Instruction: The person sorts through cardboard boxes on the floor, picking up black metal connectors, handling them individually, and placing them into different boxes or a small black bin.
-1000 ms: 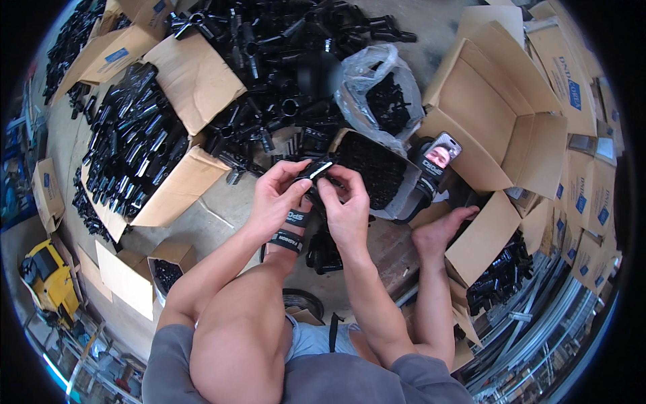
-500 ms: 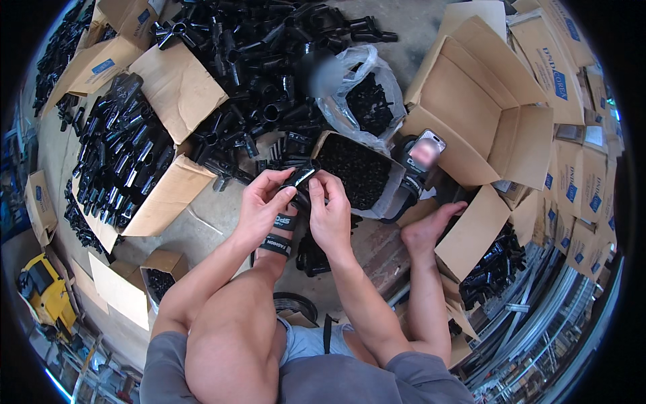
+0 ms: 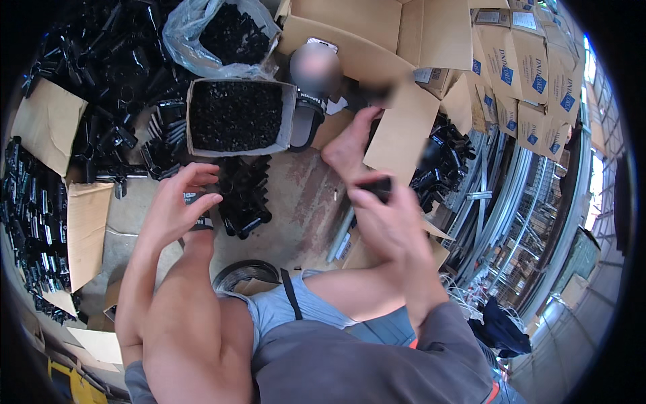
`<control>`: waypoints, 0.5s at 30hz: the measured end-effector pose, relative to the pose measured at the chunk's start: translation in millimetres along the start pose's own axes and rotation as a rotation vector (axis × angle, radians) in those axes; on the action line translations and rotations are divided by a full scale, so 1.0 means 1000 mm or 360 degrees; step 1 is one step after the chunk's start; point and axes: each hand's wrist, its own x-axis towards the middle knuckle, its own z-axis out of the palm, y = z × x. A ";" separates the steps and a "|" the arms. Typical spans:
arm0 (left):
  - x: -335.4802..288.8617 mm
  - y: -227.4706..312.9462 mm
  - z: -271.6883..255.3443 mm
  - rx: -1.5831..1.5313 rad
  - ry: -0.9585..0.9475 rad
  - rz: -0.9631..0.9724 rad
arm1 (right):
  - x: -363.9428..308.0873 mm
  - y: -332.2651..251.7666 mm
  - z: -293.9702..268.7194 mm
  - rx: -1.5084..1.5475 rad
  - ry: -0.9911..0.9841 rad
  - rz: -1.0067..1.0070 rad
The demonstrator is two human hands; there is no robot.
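While a person in a grey shirt and light-blue shorts sits low with knees apart, the surface in front is a stained concrete floor (image 3: 296,195). Along the right side of the room stand stacked brown cartons (image 3: 525,74) and a long bundle of grey metal tubes (image 3: 498,175). A heap of glossy black tubular parts (image 3: 121,60) covers the floor at upper left, and a smaller pile of black parts (image 3: 242,195) lies just beside the left hand (image 3: 178,205).

At upper centre, an open-topped cardboard box (image 3: 288,118) is filled with small black pieces (image 3: 235,114). Behind it, a clear plastic bag (image 3: 185,40) gapes open around more black bits (image 3: 235,34). A large carton (image 3: 356,27) stands open at the top, its bare inner walls showing. Another carton (image 3: 91,232), at far left, is heaped with black tubes (image 3: 33,215); one at right has a raised flap (image 3: 397,128) and black parts (image 3: 444,155) inside.

The left hand is spread, thumb well apart from bent fingers, with nothing between them. The right hand (image 3: 393,209), blurred, grips a small black component (image 3: 378,188) between thumb and fingers, near the raised flap.
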 end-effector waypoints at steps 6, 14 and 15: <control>0.013 -0.044 0.033 0.0897 -0.0387 0.0629 | -0.103 0.105 -0.151 -0.0818 0.0449 0.0497; 0.020 -0.067 0.058 0.1293 -0.0764 0.1009 | -0.169 0.306 -0.164 -0.1181 0.1048 0.0701; 0.018 -0.071 0.059 0.1336 -0.0726 0.1074 | -0.161 0.300 -0.162 -0.0952 0.1229 0.0657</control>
